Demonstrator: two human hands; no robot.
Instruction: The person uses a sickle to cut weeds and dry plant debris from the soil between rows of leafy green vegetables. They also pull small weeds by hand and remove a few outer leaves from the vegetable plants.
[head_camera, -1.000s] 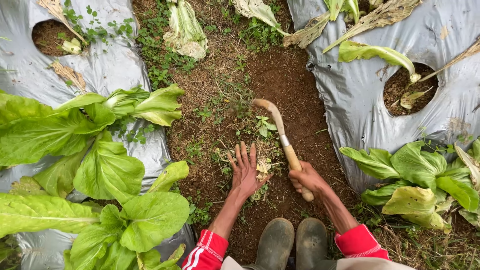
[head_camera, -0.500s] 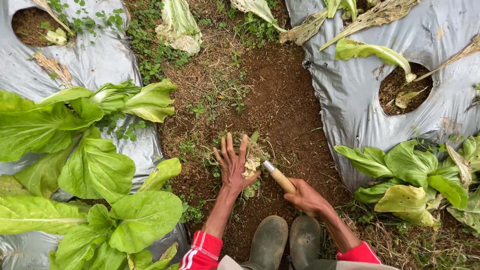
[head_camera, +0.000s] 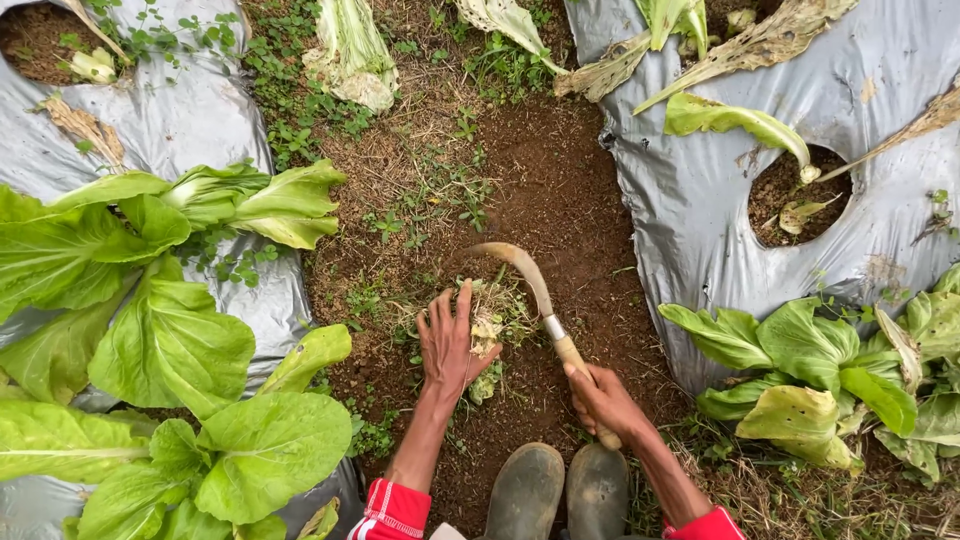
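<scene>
My right hand grips the pale wooden handle of a small sickle; its curved blade hooks around the far side of a clump of weeds on the brown soil path. My left hand lies flat on the near left side of that clump, fingers spread and pressing on it. Both arms wear red sleeves. My two dark rubber boots stand together just below the hands.
Grey plastic mulch covers raised beds on both sides, with planting holes. Large leafy green plants grow on the left bed, and another plant grows on the right. Cut wilted leaves lie at the top. Small weeds dot the path.
The sickle swung from lying low beside the clump to hooking over its far side. My left hand stayed on the weeds, shifting slightly. The view moved a little.
</scene>
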